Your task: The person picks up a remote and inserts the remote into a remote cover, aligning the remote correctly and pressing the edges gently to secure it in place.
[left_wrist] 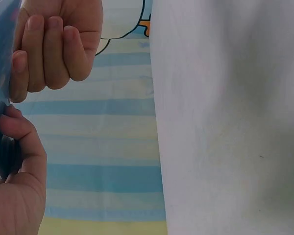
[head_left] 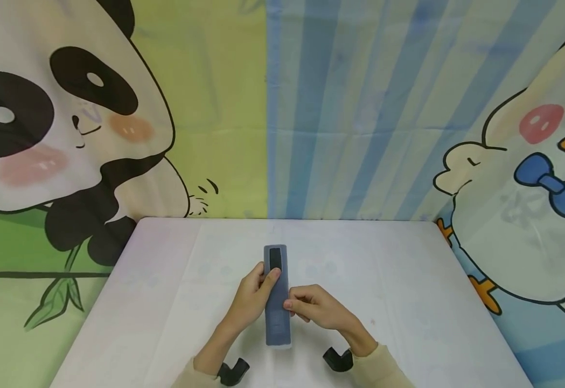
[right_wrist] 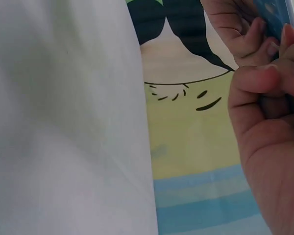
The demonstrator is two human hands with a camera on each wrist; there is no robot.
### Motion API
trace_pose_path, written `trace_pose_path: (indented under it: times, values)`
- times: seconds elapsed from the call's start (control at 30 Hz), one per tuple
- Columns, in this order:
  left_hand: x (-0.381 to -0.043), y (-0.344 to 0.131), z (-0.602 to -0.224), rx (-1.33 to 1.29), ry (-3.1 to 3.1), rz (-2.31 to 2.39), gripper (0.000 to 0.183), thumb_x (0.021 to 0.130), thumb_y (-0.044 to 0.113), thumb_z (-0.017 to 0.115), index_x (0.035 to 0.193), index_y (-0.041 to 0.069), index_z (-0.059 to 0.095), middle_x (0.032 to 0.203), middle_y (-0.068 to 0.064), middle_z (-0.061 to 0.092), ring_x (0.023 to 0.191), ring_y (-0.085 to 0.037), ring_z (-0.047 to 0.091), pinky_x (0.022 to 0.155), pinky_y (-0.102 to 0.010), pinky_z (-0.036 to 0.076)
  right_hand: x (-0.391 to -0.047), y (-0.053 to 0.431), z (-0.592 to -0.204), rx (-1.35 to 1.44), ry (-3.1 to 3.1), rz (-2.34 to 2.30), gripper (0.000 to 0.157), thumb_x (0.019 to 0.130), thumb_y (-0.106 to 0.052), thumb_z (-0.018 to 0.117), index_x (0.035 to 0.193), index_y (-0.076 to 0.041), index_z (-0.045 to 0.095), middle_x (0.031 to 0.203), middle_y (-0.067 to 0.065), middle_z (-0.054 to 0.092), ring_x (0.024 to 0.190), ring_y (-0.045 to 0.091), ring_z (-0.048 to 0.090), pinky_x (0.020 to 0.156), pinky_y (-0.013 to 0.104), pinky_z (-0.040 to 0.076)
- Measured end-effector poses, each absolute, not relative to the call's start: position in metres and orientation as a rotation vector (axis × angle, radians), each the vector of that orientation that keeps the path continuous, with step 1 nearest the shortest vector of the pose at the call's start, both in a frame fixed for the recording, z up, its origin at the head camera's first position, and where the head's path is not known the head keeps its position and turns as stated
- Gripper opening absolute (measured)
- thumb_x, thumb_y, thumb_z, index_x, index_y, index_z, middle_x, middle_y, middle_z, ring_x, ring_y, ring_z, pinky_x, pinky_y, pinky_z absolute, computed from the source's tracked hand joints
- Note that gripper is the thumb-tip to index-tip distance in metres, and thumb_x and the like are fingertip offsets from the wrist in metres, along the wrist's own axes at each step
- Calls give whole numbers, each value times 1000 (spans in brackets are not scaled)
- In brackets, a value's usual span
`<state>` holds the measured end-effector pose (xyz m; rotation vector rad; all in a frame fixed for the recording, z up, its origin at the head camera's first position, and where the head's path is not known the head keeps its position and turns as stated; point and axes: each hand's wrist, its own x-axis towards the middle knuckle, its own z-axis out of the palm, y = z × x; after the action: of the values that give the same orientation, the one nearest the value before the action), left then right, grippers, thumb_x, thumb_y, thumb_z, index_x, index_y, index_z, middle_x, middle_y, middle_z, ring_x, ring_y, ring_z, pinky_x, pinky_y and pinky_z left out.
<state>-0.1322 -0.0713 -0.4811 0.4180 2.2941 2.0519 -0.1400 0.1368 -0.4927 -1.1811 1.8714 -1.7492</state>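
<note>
A long, narrow blue-grey box (head_left: pixel 277 323) with a dark window near its far end is held up above the table, its length pointing away from me. My left hand (head_left: pixel 250 299) grips it from the left, the thumb lying across its face below the window. At the box's right edge, the curled thumb and forefinger of my right hand (head_left: pixel 321 308) pinch the side. Only a strip of the bright blue box (left_wrist: pixel 1 54) shows in the left wrist view, beside both hands. In the right wrist view a corner of the box (right_wrist: pixel 280 14) appears above the right fingertips.
Both hands are over a white-covered table (head_left: pixel 204 258). Behind it hangs a cloth backdrop with a cartoon panda (head_left: pixel 141 91) on the left and a white duck-like figure (head_left: pixel 515 253) on the right. Black wrist pieces (head_left: pixel 337 360) show at both sleeves.
</note>
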Motion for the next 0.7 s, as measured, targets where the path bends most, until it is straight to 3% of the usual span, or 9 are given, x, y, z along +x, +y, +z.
trace_pose_path:
  times: [0.17, 0.4, 0.53, 0.7]
  values:
    - [-134, -68, -478, 434, 2391, 1999, 26, 106, 35, 52, 100, 10, 57, 65, 1, 56, 56, -12, 51, 49, -24, 40, -142, 135, -497, -1202, 1789, -1848, 27, 104, 3, 46, 80, -3, 56, 56, 11, 40, 46, 14, 36, 44, 24, 32]
    - [-137, -67, -477, 451, 2492, 1825, 32, 107, 41, 47, 99, 9, 47, 67, 2, 48, 55, -11, 49, 48, -27, 42, -140, 127, -498, -1205, 1733, -1960, 29, 104, 7, 44, 77, -3, 51, 58, 13, 39, 47, 14, 31, 43, 24, 28]
    - [-141, -69, -477, 423, 2504, 1756, 38, 107, 45, 45, 98, 8, 46, 69, 0, 47, 57, -12, 49, 49, -27, 42, -133, 117, -498, -1066, 1682, -2095, 30, 105, 5, 41, 76, 0, 45, 59, 12, 33, 47, 13, 27, 43, 26, 24]
    - [-146, -69, -478, 374, 2443, 1744, 44, 106, 48, 44, 100, 4, 47, 73, -2, 49, 62, -15, 50, 55, -30, 43, -123, 106, -498, -803, 1818, -2228, 32, 107, -4, 45, 75, 3, 42, 60, 6, 32, 50, 6, 29, 45, 21, 25]
